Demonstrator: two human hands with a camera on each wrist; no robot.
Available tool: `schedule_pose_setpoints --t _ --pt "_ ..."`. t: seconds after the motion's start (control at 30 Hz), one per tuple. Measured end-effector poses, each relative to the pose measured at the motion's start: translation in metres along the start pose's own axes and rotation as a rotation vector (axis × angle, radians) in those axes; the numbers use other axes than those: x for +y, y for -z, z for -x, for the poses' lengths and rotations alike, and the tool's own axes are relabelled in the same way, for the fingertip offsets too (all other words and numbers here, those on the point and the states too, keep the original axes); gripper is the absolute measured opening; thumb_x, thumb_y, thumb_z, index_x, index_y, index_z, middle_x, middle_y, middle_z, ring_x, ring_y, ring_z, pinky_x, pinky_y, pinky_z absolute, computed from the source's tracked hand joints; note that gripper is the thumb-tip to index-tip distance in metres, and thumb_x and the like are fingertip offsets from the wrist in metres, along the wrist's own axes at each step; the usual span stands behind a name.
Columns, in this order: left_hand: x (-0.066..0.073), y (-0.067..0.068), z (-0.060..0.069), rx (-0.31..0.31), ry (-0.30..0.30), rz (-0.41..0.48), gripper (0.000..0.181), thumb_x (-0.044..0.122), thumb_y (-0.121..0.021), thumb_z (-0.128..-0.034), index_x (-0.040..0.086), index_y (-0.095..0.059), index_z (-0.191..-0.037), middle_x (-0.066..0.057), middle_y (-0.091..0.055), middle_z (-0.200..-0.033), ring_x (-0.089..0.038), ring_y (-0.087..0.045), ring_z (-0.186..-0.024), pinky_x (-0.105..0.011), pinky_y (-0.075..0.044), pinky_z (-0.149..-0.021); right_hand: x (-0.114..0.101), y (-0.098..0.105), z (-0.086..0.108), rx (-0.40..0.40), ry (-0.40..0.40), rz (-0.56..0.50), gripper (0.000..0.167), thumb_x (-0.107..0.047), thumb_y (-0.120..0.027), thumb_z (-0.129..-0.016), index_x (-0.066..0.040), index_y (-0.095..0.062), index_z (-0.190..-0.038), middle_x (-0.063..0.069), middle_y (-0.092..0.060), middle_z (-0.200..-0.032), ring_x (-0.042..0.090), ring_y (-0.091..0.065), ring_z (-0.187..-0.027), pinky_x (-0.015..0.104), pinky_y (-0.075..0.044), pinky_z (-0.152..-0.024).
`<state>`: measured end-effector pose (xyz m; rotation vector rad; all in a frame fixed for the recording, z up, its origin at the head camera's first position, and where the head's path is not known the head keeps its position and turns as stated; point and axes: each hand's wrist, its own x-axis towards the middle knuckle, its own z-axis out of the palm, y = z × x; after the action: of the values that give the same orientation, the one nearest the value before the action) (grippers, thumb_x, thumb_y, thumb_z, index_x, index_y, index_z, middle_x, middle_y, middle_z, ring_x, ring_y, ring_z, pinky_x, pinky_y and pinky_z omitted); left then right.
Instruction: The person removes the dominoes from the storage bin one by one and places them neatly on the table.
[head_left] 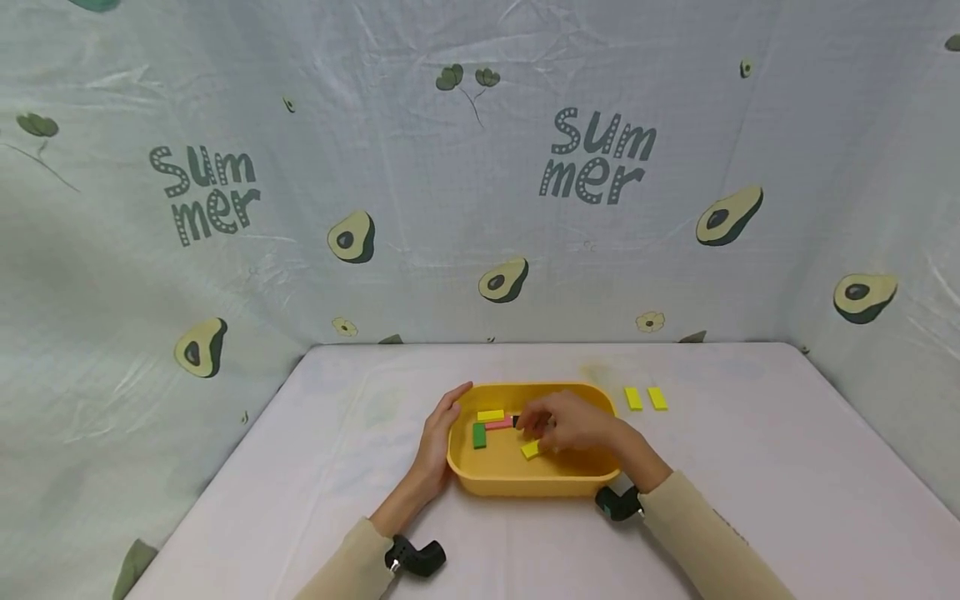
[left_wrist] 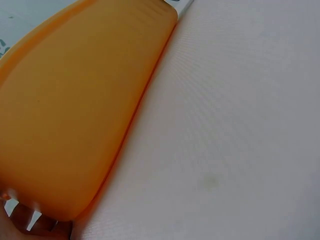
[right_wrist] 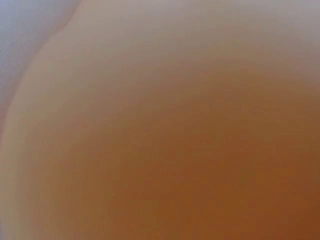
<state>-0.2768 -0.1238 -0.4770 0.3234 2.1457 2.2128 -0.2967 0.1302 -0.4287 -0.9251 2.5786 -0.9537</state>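
A yellow-orange plastic bin (head_left: 525, 486) sits on the table, holding several small rectangular blocks. Against its left wall lies my left hand (head_left: 433, 446), fingers stretched along the outside towards the far left corner; in the left wrist view the fingers (left_wrist: 37, 225) touch the bin's end. My right hand (head_left: 572, 421) reaches inside, fingers bent downward among the blocks. Near its fingertips are a black block (head_left: 515, 422), mostly covered, and a yellow block (head_left: 531, 450). Whether the fingers pinch anything is hidden. Further left lie a pink block (head_left: 498, 424), a green block (head_left: 479, 436) and another yellow block (head_left: 491, 415).
Two yellow blocks (head_left: 645, 398) lie side by side on the pale tablecloth (head_left: 750, 467), right of the bin. A printed curtain (head_left: 420, 167) hangs behind the table. The bin's blurred wall (right_wrist: 200, 175) fills most of the right wrist view.
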Motion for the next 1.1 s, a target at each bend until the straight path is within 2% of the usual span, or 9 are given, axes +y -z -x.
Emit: schedule_pose_setpoints --t 0.13,0.4,0.6,0.83,1.1 --pt "0.000 0.000 0.001 0.001 0.001 -0.005 0.049 0.025 -0.029 -0.1118 0.012 -0.041 -0.158 -0.011 -0.035 -0.167 -0.033 -0.031 -0.155 -0.054 -0.018 -0.131 0.001 -0.002 -0.001 -0.001 0.010 0.009 0.034 0.005 -0.069 -0.078 -0.012 -0.074 -0.108 -0.004 -0.072 -0.097 0.015 -0.061 -0.088 0.025 -0.055 -0.079" --pt "-0.002 0.001 0.006 -0.002 0.007 -0.011 0.050 0.026 -0.029 -0.1123 0.011 -0.039 -0.159 -0.011 -0.033 -0.168 -0.034 -0.030 -0.155 -0.055 -0.018 -0.131 0.002 -0.009 0.001 0.024 -0.022 -0.009 0.025 0.002 -0.073 -0.086 -0.012 -0.075 -0.107 -0.003 -0.071 -0.096 0.014 -0.060 -0.085 0.022 -0.056 -0.077" --pt "-0.001 0.000 0.003 -0.010 -0.013 -0.012 0.050 0.026 -0.029 -0.1123 0.012 -0.039 -0.159 -0.011 -0.032 -0.168 -0.034 -0.029 -0.156 -0.055 -0.016 -0.131 0.000 -0.006 0.000 0.057 -0.047 0.014 0.021 0.000 -0.073 -0.087 -0.013 -0.075 -0.104 -0.003 -0.069 -0.093 0.015 -0.058 -0.082 0.023 -0.054 -0.073" --pt "-0.005 0.003 0.006 -0.004 0.001 -0.002 0.050 0.024 -0.030 -0.1118 0.011 -0.040 -0.158 -0.013 -0.034 -0.167 -0.035 -0.032 -0.154 -0.055 -0.019 -0.130 0.001 -0.013 0.001 0.040 -0.029 0.050 0.025 -0.005 -0.079 -0.084 -0.013 -0.076 -0.108 -0.004 -0.071 -0.097 0.015 -0.059 -0.086 0.025 -0.054 -0.077" --pt "-0.001 0.001 0.001 -0.004 0.003 0.004 0.050 0.024 -0.030 -0.1111 0.012 -0.041 -0.158 -0.010 -0.034 -0.168 -0.033 -0.031 -0.155 -0.054 -0.018 -0.131 0.002 -0.010 -0.001 0.065 -0.049 0.070 0.024 -0.009 -0.076 -0.089 -0.015 -0.075 -0.113 -0.005 -0.071 -0.102 0.014 -0.059 -0.089 0.027 -0.055 -0.083"
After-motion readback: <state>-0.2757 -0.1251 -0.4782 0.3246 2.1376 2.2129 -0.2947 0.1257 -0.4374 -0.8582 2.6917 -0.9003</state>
